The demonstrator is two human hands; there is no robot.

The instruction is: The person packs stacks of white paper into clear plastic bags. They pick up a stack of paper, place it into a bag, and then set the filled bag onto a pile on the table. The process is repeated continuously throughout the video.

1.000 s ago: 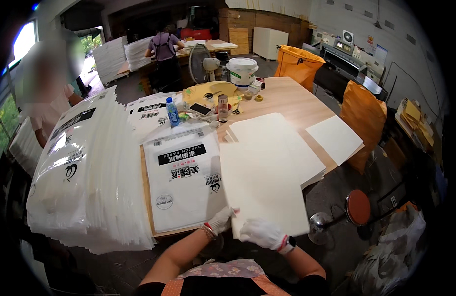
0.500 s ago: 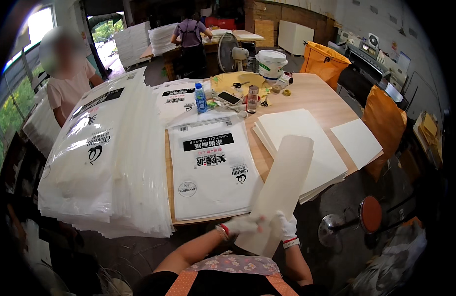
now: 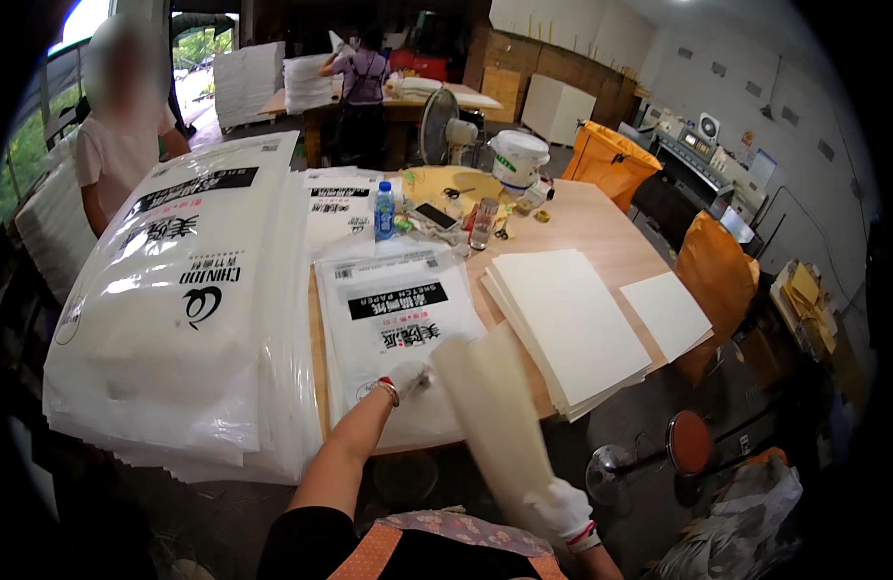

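My right hand [image 3: 562, 507], in a white glove, is closed on the lower end of a curved bundle of cream paper sheets [image 3: 490, 411]. The bundle slants up and to the left over the table's near edge. My left hand [image 3: 406, 380], also gloved, is away from the paper, over the near part of a stack of printed clear plastic bags [image 3: 408, 333]. Its fingers are too blurred to tell their shape or whether they touch the bag. To the right lies a thick stack of cream sheets [image 3: 572, 324], its lower layers unevenly fanned.
A tall pile of plastic bags [image 3: 156, 319] covers the table's left side. Farther back stand a blue bottle [image 3: 384, 213], a phone [image 3: 435, 216], a glass [image 3: 482, 224] and a white bucket [image 3: 519, 159]. A red stool [image 3: 690, 444] stands at right. Two other people are beyond the table.
My left hand has left the cream paper and moved left onto the bag stack. My right hand has come down, and the paper bundle now tilts left. The whole view has shifted slightly.
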